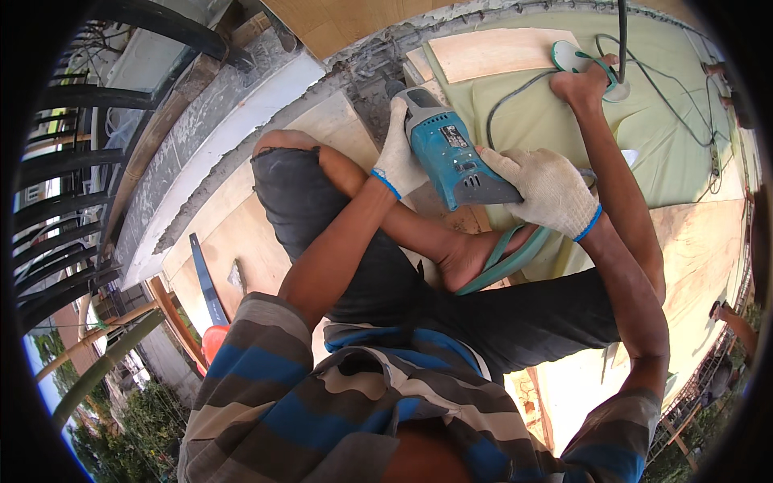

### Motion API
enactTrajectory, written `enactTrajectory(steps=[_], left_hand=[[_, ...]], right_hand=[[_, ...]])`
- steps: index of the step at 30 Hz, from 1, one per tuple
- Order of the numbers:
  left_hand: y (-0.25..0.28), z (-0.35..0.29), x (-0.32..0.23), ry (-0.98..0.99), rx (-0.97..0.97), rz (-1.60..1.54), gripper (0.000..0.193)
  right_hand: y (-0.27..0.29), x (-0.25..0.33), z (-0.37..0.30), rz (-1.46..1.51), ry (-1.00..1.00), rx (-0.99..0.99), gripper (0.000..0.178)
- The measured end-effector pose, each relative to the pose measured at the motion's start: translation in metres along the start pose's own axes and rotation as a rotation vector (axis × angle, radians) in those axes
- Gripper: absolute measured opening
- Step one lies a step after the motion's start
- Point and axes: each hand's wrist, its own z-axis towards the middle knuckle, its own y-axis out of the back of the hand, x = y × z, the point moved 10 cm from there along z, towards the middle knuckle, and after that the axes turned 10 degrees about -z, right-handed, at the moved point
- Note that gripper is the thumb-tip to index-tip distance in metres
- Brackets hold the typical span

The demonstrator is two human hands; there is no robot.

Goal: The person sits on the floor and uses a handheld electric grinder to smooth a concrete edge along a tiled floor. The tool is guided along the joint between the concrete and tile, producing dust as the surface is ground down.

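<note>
Hands: left grip point(400, 157), right grip point(551, 193) clasp blue power tool point(447, 153).

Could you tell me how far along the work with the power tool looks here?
Done: plywood sheets lie on the deck. In hand: left hand and right hand, both gloved, grip the blue power tool at the concrete edge. What remains cannot be judged; its working end is hidden.

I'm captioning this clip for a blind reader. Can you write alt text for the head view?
Seen from above, a seated person's gloved left hand and right hand grip a blue power tool over plywood sheets. Its cable trails past a foot in a green sandal.
</note>
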Motion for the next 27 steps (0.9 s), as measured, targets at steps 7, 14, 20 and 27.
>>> enactTrajectory(steps=[7,14,20,27], left_hand=[[0.004,0.011,-0.008,-0.048,-0.014,0.024,0.103],[-0.002,0.012,-0.009,-0.075,0.0,-0.059,0.102],[-0.01,0.016,-0.02,-0.098,0.044,-0.103,0.108],[-0.007,0.022,-0.037,-0.122,0.075,-0.068,0.113]], right_hand=[[-0.014,-0.012,0.004,0.005,-0.041,0.011,0.09],[-0.002,-0.017,0.021,-0.009,0.022,0.064,0.077],[0.01,-0.022,0.039,-0.023,0.023,0.036,0.071],[0.025,-0.018,0.055,-0.069,0.011,0.037,0.062]])
